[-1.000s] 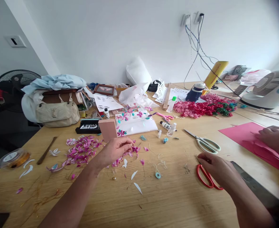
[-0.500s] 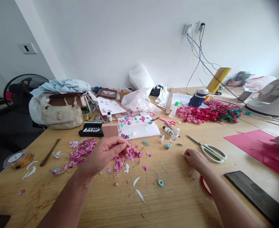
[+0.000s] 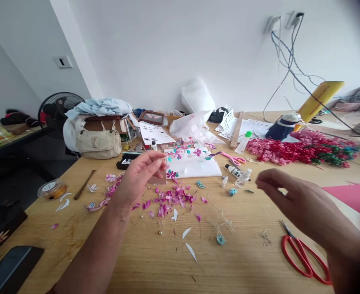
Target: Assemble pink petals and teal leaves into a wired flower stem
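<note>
My left hand hovers above the wooden table, thumb and fingertips pinched together over a scatter of pink petals; whether it holds a petal is too small to see. Raised and blurred at the right, my right hand has loosely curved, parted fingers and nothing visible in them. Red scissors lie on the table just below it. A white sheet with pink and teal flowers lies beyond the petals.
White petals and a teal bead lie near the front. Small bottles, pink scissors, a heap of red paper flowers, pink paper, a beige bag, a thread spool and a dark phone surround the area.
My right hand left the red scissors, moved left, then lifted off the table. My left hand rose from the petals with fingers pinched. The view swung left.
</note>
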{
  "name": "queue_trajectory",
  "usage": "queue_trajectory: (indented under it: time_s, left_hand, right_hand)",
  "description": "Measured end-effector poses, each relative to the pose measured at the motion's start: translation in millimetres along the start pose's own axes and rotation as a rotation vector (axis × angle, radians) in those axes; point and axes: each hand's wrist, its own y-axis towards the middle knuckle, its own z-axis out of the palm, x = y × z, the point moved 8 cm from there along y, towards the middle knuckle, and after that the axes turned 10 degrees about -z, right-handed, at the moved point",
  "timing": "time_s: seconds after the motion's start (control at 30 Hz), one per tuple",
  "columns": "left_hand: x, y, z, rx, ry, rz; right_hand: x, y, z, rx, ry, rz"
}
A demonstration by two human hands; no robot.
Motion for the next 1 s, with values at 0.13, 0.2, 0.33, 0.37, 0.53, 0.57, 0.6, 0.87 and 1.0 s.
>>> queue_trajectory:
  time_s: [0.13,0.2,0.33,0.37,0.53,0.57,0.6,0.87,1.0]
  left_hand:
    - [-27.2,-8.8,41.9,0.093,0.422,0.222]
    - [-26.1,-10.7,59.4,0.201,0.548,0.222]
    - [-3.2,-2.3,63.9,0.298,0.57,0.043]
    - [2.0,0.4,61.8,0.3,0.546,0.011]
    - [17.6,9.1,55.1,0.306,0.374,-0.101]
    - [18.6,9.6,55.8,0.315,0.348,-0.112]
    - [19.5,10.0,56.9,0.327,0.327,-0.122]
    - [26.4,15.1,66.2,0.382,0.266,-0.169]
    - [26.2,17.8,61.8,0.381,0.294,-0.154]
  right_hand:
    - [72.6,37.2,17.2,0.101,0.006,-0.319]
    - [92.6,48.5,29.0,0.137,-0.001,-0.403]
    - [107.1,61.5,38.1,0.108,-0.009,-0.447]
    - [108.3,63.3,38.8,0.099,-0.009,-0.448]
    - [111.7,67.9,40.5,0.059,0.015,-0.47]
    - [111.8,68.3,40.9,0.051,0.02,-0.473]
    - [111.9,68.6,41.3,0.044,0.025,-0.478]
    - [111.1,66.8,41.1,0.011,0.083,-0.499]
    - [97.6,63.9,39.1,0.008,0.192,-0.446]
